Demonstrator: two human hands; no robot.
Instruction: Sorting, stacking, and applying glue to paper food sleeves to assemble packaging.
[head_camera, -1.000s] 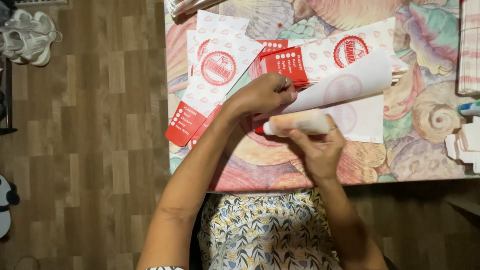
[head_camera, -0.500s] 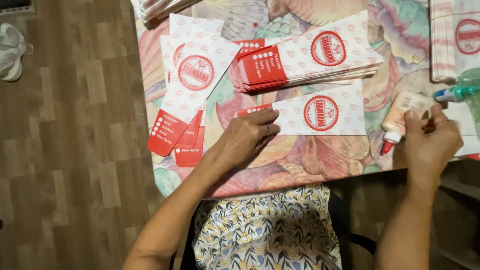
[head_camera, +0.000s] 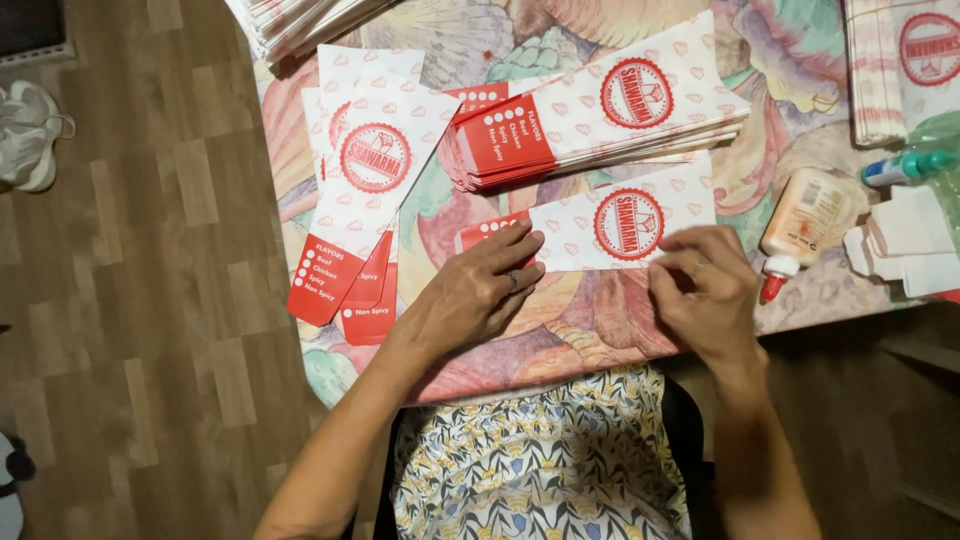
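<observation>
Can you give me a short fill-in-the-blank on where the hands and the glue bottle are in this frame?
1. Both hands rest on a flat paper sleeve printed white and ____.
2. The left hand presses the sleeve's ____ end.
3. The glue bottle lies to the ____ of the right hand.
4. The glue bottle's cap is ____.

Missing words: red; red; right; red

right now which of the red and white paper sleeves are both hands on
The single flat sleeve nearest the table's front edge: left hand presses its red end, right hand its white end. The stack behind and the fanned sleeves lie untouched.
</observation>
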